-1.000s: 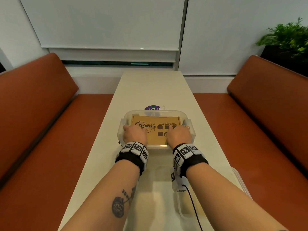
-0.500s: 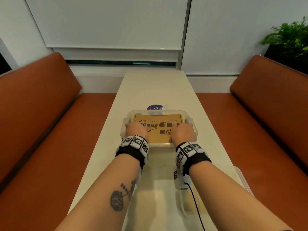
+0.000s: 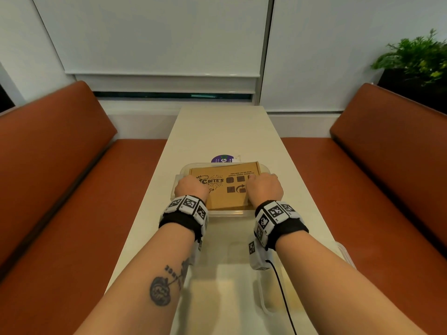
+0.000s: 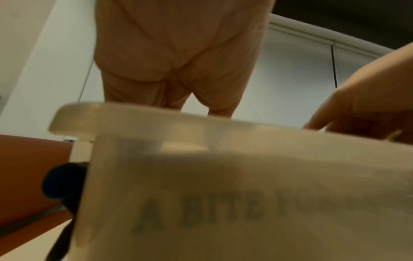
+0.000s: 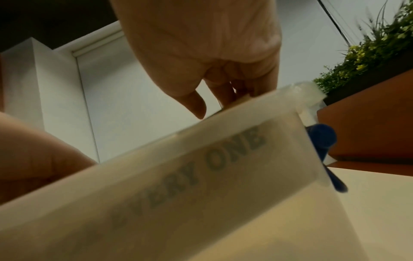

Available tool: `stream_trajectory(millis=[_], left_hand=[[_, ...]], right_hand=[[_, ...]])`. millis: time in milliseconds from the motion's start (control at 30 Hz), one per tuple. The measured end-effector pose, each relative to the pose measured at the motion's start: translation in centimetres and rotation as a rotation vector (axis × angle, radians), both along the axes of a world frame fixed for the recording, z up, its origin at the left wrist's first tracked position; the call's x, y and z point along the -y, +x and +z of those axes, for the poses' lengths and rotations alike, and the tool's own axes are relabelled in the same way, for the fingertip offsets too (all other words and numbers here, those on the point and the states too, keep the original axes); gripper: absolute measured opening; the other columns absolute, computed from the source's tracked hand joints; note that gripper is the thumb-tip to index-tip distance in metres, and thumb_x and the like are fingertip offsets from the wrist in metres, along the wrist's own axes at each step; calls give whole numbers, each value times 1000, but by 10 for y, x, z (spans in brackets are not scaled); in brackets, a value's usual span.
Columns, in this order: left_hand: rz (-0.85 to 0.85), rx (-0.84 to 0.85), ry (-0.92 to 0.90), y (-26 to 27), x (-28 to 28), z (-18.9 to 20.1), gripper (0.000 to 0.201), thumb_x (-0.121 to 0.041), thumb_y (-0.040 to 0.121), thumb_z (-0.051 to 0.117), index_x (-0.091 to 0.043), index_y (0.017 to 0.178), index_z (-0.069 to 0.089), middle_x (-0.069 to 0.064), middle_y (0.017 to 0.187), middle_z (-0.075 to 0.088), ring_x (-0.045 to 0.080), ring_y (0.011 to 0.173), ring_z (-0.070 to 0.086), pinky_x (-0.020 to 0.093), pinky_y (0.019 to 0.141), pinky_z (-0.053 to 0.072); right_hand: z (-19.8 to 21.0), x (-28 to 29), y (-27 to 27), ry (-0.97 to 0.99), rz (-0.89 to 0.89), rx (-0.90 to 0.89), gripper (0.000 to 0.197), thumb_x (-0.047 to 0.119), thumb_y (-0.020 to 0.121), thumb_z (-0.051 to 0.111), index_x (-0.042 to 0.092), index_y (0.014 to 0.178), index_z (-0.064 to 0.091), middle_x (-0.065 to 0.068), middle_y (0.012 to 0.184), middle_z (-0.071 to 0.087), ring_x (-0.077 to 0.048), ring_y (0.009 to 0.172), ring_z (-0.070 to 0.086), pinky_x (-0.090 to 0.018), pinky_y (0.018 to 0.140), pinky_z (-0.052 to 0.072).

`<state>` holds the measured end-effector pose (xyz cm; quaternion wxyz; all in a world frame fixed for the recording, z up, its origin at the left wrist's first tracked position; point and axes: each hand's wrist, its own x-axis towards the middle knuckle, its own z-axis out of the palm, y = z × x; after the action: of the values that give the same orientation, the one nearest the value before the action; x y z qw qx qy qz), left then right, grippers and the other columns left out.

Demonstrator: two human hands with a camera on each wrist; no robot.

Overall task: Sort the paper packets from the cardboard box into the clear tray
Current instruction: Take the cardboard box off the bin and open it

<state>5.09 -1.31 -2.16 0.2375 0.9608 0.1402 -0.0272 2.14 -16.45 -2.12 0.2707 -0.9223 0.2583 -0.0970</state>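
A brown cardboard box [image 3: 225, 192] printed "BITE'S" sits inside a clear plastic container [image 3: 227, 213] at the middle of the table. My left hand [image 3: 191, 187] grips the box's left side and my right hand [image 3: 264, 187] grips its right side. Both hands have their fingers curled down between the box and the container wall. In the left wrist view the left fingers [image 4: 178, 79] dip behind the container rim [image 4: 138, 116]. The right wrist view shows the right thumb and fingers [image 5: 223, 88] pointing down behind the rim [image 5: 257, 107]. No paper packets are visible.
A second clear plastic piece [image 3: 344, 255] lies on the cream table [image 3: 222, 131] under my forearms. A purple round label [image 3: 221, 158] lies just behind the container. Blue latches [image 5: 321, 137] hang at the container's ends. Orange benches [image 3: 60, 189] flank the table, with a plant [image 3: 416, 59] at the far right.
The box seems slightly higher in the container, its far right corner now level with the rim. Both hands stay at its sides.
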Motion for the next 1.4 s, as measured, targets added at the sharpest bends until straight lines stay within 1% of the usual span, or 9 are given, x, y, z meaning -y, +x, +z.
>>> stream_trajectory(millis=[67,167,367,533,767,867,1000,1233,1400], left_hand=[[-10,33,8,0,0,4,22,-31,92,58,-10,87,58,9,99,63,20,73,49,26,52,35],[-28,107,0,0,-1,13,24,-35,89,61,-11,86,56,9,100,63,25,85,58,28,61,39],[23,151,-57,-8,-2,22,38,-37,89,59,-3,105,62,15,112,62,32,105,57,34,72,42],[41,194,-88,-20,-6,45,50,-45,88,60,-1,110,60,17,114,60,32,108,55,36,77,44],[36,228,-6,-60,-28,76,45,-44,89,59,-4,109,63,15,115,61,30,109,56,32,72,40],[45,209,8,-90,-43,78,42,-44,90,57,-5,103,64,13,111,63,28,104,58,32,71,43],[28,170,57,-134,-69,65,39,-45,90,56,-8,100,65,10,104,66,27,99,62,34,83,52],[49,112,118,-183,-104,35,33,-46,90,56,-14,80,57,5,89,62,21,79,56,29,70,48],[74,33,93,-200,-116,10,35,-47,90,56,-13,84,58,4,86,61,22,77,56,28,67,47]], right_hand=[[2,1,0,1,-1,2,41,32,99,34,4,107,64,-16,117,57,-29,103,56,-35,83,44],[6,2,-2,17,-6,3,45,34,99,34,2,113,61,-18,122,55,-30,109,55,-37,89,43],[27,-3,-8,16,-17,57,48,37,99,35,0,118,58,-18,125,53,-32,111,54,-36,89,43],[51,-6,-19,-9,-7,106,48,39,99,35,1,115,60,-18,124,55,-31,108,55,-36,86,44],[78,-24,-56,-40,69,157,44,35,98,36,2,112,61,-18,119,58,-31,105,57,-35,86,46],[82,-36,-80,-49,120,157,42,35,97,37,3,107,63,-16,112,62,-30,102,58,-34,83,46],[71,-57,-120,-36,194,112,46,38,97,35,3,106,63,-16,112,62,-30,106,56,-34,84,45],[40,-91,-167,31,254,9,49,39,97,33,2,110,63,-19,117,60,-32,108,56,-33,88,44],[22,-104,-184,107,270,-66,45,35,97,35,2,110,62,-18,118,60,-31,109,55,-31,87,43]])
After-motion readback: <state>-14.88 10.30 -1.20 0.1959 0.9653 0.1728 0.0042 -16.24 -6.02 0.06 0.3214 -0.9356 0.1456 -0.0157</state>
